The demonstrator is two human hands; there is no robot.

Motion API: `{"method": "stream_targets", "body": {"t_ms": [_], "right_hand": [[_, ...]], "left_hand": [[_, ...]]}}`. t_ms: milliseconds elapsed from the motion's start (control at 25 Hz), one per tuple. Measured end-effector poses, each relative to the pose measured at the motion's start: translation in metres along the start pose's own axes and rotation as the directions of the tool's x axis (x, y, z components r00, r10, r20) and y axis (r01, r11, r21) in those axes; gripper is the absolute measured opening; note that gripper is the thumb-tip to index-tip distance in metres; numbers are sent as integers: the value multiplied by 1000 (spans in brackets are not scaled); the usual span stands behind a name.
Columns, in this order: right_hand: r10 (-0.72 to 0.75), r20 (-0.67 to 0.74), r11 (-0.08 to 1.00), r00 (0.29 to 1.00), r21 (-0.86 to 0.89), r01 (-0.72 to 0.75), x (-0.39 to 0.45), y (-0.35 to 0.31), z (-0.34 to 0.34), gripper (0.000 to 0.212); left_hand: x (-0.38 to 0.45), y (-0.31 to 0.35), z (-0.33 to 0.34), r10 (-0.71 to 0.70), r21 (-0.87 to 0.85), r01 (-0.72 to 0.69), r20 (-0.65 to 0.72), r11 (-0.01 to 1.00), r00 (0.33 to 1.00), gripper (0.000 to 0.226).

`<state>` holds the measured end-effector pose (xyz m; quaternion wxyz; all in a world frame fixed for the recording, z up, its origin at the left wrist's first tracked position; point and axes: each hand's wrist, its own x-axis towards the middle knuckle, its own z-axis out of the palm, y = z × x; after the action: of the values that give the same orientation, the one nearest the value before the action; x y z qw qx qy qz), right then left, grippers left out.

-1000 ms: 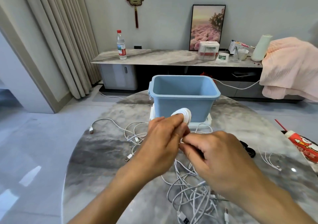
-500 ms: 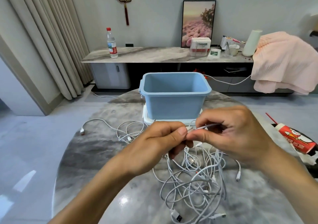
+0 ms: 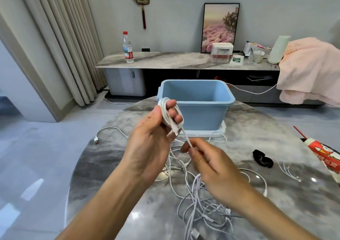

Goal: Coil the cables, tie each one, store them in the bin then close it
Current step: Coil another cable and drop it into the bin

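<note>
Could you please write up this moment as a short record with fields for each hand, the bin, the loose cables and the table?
left hand: left hand holds a coiled white cable wrapped around its fingers
right hand: right hand pinches the free end of that cable
bin: blue bin is open, looks empty, and stands on a white lid
loose cables: tangled white cables lie uncoiled on the table
ties: black ties lie to the right
table: grey marble table
</note>
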<state>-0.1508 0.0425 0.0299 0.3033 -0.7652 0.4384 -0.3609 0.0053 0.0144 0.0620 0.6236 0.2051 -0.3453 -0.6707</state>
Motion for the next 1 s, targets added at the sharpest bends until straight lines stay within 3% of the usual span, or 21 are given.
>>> {"method": "stream_targets", "body": {"t_ms": [80, 120, 200, 240, 280, 320, 360, 440, 560, 640, 720, 800, 920, 1000], "right_hand": [[18, 53, 993, 998, -115, -12, -5, -17, 5, 18], [35, 81, 980, 996, -198, -18, -7, -26, 2, 18], [48, 98, 914, 994, -405, -5, -8, -41, -12, 23], [21, 91, 886, 996, -464, 24, -7, -47, -23, 26], [-16, 93, 865, 996, -498, 60, -6, -52, -34, 28], [-51, 101, 846, 994, -525, 96, -4, -54, -44, 29], [-86, 94, 839, 992, -531, 123, -3, -53, -52, 29], [-118, 62, 871, 991, -472, 133, -2, -50, -59, 30], [-140, 122, 861, 983, -476, 182, -9, -43, -48, 30], [-173, 173, 807, 970, -540, 240, -15, -39, -32, 33], [-193, 214, 778, 958, -561, 282, -18, -34, -17, 33], [-228, 197, 750, 954, -589, 301, -18, -33, -13, 31], [-259, 75, 806, 963, -532, 259, -13, -37, -35, 21], [-324, -39, 808, 945, -530, 256, -7, -40, -58, 15]], "left_hand": [[4, 2, -10, 140, 302, -128, -16, 944, 990, 26], [4, 0, -12, 228, 543, -223, 59, 809, 972, 25], [1, -11, -14, 270, 856, -388, 307, 341, 913, 24], [0, -16, -12, 247, 885, -441, 397, 153, 884, 23], [-2, -18, -9, 215, 879, -474, 454, 52, 865, 23], [-3, -20, -5, 180, 868, -495, 481, 41, 858, 25], [-4, -22, -3, 139, 856, -506, 491, 104, 860, 27], [-7, -22, 5, 68, 815, -412, 423, 406, 904, 28], [-5, -18, 6, 57, 578, -85, 66, 812, 996, 22], [1, -14, 2, 16, 357, 43, -160, 933, 987, 24], [2, -13, 0, -33, 274, 91, -209, 957, 977, 24], [0, -17, 2, 15, 374, 53, -177, 926, 984, 19], [-4, -18, -2, 173, 689, -175, 72, 704, 982, 16], [-8, -14, 1, 94, 752, -243, 236, 612, 967, 20]]}}
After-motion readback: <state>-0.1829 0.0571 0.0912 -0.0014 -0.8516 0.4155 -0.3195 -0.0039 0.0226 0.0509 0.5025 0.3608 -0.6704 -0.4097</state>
